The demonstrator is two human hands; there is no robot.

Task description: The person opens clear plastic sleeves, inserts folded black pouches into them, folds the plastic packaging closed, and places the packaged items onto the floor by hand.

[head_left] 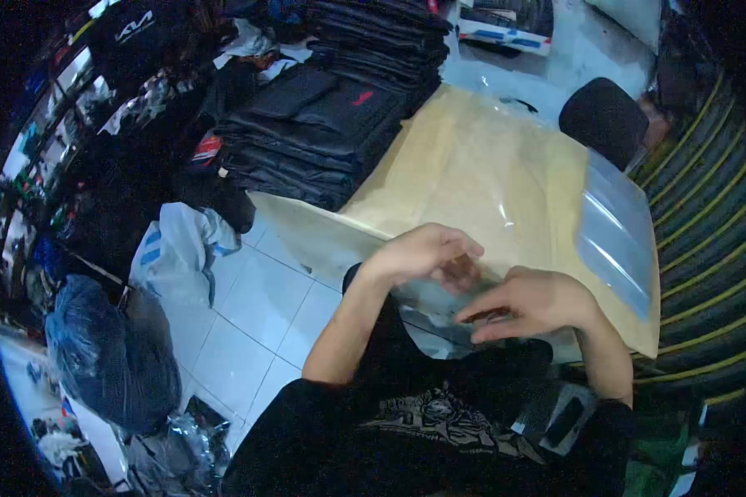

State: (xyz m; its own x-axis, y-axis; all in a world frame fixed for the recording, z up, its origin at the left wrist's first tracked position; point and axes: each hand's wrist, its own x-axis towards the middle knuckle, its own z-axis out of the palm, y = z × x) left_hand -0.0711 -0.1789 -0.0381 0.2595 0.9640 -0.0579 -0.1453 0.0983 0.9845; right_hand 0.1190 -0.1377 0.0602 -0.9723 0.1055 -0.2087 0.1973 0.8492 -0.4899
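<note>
Both my hands hover over the near edge of a tan tabletop [481,166], in front of my dark shirt. My left hand [423,255] is bent at the wrist, its fingers loosely curved and apart, partly smeared by motion. Facing it from the right is my right hand [543,302], fingers stretched to the left with a gap above the thumb. I make out nothing held in either hand. A clear plastic sheet [617,236] lies on the right part of the tabletop, reflecting light.
Stacks of folded dark garments [307,116], one with a red mark, stand at the far left of the tabletop. A black rounded object [603,123] sits beyond it. Black, yellow-striped material [704,240] lines the right. Plastic bags [112,356] lie on the tiled floor [240,348].
</note>
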